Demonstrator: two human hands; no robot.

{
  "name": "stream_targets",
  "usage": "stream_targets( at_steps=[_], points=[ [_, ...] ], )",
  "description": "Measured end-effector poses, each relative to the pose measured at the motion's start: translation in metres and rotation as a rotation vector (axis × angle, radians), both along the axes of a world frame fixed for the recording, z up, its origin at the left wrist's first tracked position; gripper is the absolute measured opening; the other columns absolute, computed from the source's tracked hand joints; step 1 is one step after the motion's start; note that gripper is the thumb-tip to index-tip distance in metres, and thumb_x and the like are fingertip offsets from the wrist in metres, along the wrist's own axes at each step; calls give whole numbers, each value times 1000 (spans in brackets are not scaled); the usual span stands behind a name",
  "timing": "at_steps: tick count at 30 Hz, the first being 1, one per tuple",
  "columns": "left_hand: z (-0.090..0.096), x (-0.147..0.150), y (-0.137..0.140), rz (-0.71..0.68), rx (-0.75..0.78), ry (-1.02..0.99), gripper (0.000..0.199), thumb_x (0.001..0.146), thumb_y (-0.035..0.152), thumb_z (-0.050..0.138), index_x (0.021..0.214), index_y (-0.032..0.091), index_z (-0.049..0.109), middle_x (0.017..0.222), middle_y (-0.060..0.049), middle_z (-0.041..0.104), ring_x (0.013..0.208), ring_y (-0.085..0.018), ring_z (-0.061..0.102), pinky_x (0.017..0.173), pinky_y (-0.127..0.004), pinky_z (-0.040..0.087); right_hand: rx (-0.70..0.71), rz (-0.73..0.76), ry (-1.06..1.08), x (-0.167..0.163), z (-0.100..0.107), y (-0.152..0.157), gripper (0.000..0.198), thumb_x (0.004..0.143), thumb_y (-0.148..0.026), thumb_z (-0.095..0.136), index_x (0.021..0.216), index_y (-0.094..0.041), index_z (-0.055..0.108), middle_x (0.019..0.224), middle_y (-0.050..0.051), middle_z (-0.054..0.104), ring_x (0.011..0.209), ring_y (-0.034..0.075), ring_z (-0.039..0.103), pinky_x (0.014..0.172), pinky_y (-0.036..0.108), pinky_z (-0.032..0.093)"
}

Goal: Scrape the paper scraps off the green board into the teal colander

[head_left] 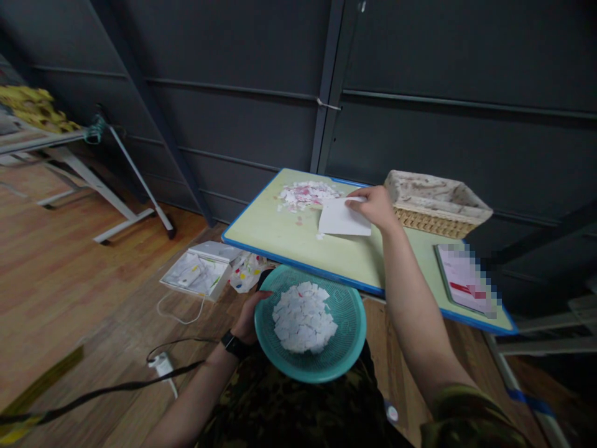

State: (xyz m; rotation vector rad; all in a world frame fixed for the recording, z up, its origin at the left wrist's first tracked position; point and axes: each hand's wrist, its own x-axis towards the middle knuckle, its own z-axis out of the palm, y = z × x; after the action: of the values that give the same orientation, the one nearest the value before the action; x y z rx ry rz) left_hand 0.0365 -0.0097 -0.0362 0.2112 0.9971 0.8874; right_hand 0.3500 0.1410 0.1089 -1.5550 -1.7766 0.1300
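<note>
Bare forearms, both. Short camouflage sleeve [459, 410] in green and brown at the right upper arm. Black wristwatch [231, 343] strapped round the left wrist. Same camouflage cloth [289, 410] across the torso below.

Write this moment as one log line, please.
left hand: holds teal basket of paper scraps | right hand: grips white sheet on table

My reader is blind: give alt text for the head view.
The right hand presses a white sheet on a green table beside scattered paper bits. The left hand holds a teal bowl of white scraps.
</note>
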Motion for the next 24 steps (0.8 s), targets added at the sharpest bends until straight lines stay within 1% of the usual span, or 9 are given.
stream_targets(
  at_steps=[4, 10, 13, 16, 18, 20, 24],
  points=[
    [-2, 1, 1, -10, 2, 11, 18, 83, 16, 59, 66, 17, 68, 52, -2, 68, 48, -18, 59, 53, -31, 49, 18, -13, 5, -3, -1, 1, 27, 72, -31, 63, 88, -18, 81, 91, 9, 78, 87, 27, 70, 85, 40, 51],
    [-4, -1, 1, -29, 35, 10, 12, 79, 18, 64, 68, 17, 67, 53, -1, 68, 46, -17, 58, 53, -31, 50, 39, -75, 15, 5, 1, 1, 27, 69, -30, 62, 83, -16, 81, 83, 10, 77, 82, 29, 70, 81, 40, 52],
    [-4, -1, 1, -27, 19, -1, 6, 77, 19, 66, 73, 17, 68, 56, -2, 70, 49, -18, 62, 52, -31, 51, -20, -12, 16, 7, 3, -2, 27, 68, -31, 63, 81, -14, 81, 80, 10, 76, 79, 28, 69, 76, 38, 51],
    [-2, -1, 0, -13, 17, 0, 3, 75, 19, 67, 75, 16, 68, 54, -2, 69, 52, -20, 65, 56, -33, 53, -75, 80, 61, 7, 4, -3, 28, 66, -33, 65, 81, -15, 81, 80, 8, 76, 78, 26, 68, 73, 35, 50],
    [1, 0, 0, -17, 9, 16, 6, 76, 19, 65, 73, 15, 68, 53, -3, 69, 52, -20, 64, 57, -33, 53, -68, 90, 106, 7, 4, -3, 30, 65, -34, 66, 82, -14, 81, 80, 8, 76, 78, 25, 68, 73, 35, 49],
    [4, 0, -1, -25, 6, 38, 10, 78, 19, 63, 70, 14, 67, 54, -4, 69, 49, -18, 62, 54, -32, 52, -59, 88, 143, 6, 3, -2, 31, 64, -34, 66, 83, -14, 81, 80, 8, 76, 79, 25, 67, 72, 34, 49],
    [6, 2, 0, -10, 15, 58, 15, 79, 18, 61, 66, 14, 67, 52, -3, 68, 45, -16, 58, 48, -28, 47, -129, 154, 176, 3, 3, -1, 30, 62, -34, 68, 80, -13, 80, 81, 8, 75, 77, 24, 65, 70, 33, 48]
  ],
)
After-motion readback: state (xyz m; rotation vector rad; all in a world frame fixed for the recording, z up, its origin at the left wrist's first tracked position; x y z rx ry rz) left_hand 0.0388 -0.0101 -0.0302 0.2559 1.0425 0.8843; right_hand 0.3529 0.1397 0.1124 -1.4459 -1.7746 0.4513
